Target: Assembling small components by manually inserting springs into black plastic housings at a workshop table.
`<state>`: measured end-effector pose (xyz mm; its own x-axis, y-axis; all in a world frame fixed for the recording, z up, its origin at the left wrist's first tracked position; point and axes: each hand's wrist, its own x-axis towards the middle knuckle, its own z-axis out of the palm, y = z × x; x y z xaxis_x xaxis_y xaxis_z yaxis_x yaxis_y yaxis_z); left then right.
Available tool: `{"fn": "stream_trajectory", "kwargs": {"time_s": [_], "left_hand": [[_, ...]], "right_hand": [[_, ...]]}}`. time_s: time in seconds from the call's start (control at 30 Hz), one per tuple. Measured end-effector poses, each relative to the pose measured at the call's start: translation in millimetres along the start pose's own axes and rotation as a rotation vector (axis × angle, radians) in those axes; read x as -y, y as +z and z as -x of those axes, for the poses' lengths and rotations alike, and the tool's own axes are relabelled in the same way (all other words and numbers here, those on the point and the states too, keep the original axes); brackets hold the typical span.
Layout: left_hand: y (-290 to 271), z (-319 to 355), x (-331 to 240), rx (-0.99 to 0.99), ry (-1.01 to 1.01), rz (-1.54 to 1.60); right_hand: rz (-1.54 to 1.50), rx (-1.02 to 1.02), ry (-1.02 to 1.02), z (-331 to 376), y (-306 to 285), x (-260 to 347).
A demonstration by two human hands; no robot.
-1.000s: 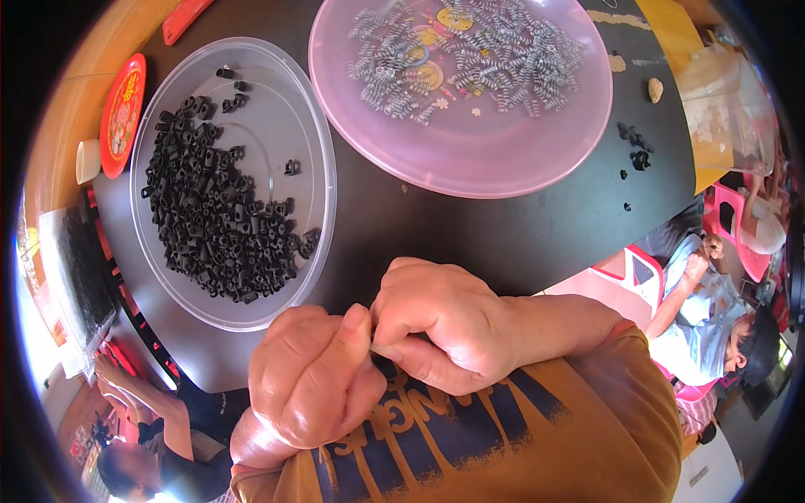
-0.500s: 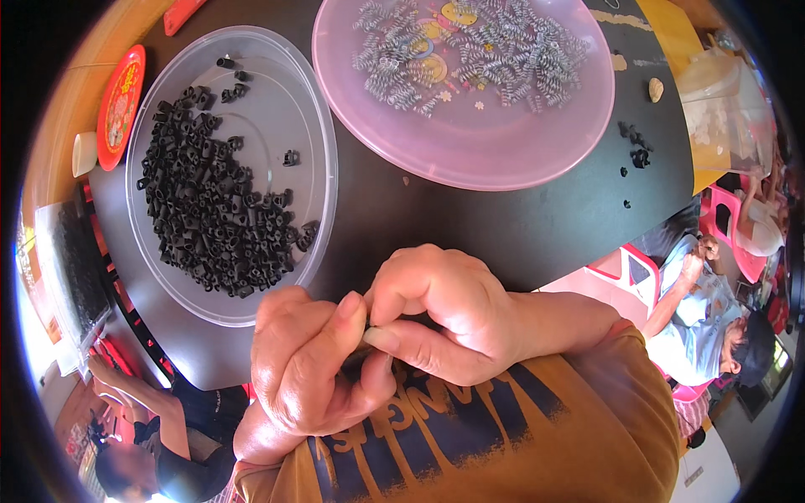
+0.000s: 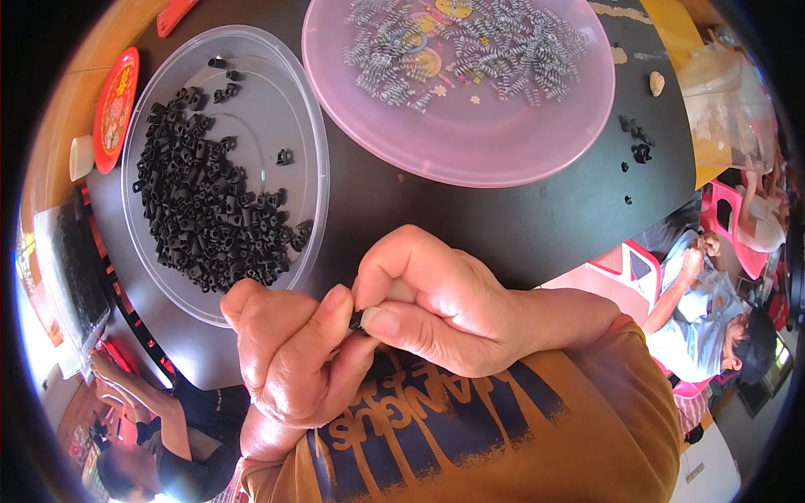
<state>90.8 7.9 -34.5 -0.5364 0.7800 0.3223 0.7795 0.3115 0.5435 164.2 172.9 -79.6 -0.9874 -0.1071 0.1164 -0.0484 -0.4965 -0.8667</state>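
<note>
Two hands shifted slightly, pinching one black part

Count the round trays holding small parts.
2: a clear tray of black parts on the left, a pink tray of springs to its right. More may lie out of frame.

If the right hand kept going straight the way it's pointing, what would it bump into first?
Most likely the left hand: the right hand points across to it, with a small black piece pinched where they meet. Exact depth there is hard to tell.
</note>
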Motion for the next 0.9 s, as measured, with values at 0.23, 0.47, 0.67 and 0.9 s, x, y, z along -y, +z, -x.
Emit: {"fn": "stream_trajectory", "kwargs": {"time_s": [0.23,0.47,0.67,0.9], "left_hand": [[-0.2,-5.4,3.7,-0.022,0.061,-0.023],[-0.1,-21.9,6.0,-0.048,0.148,0.074],[-25.8,-58.1,12.7,-0.104,0.073,0.160],[-33.4,-195.2,38.0,-0.232,-0.353,0.463]], "right_hand": [[-0.033,0.004,0.031,-2.4,-1.8,0.5],[0.112,-0.027,0.008,0.5,-4.1,6.7],[0.039,-0.137,-0.080,5.7,1.8,2.3],[0.314,-0.044,-0.032,0.5,-6.9,8.6]]}}
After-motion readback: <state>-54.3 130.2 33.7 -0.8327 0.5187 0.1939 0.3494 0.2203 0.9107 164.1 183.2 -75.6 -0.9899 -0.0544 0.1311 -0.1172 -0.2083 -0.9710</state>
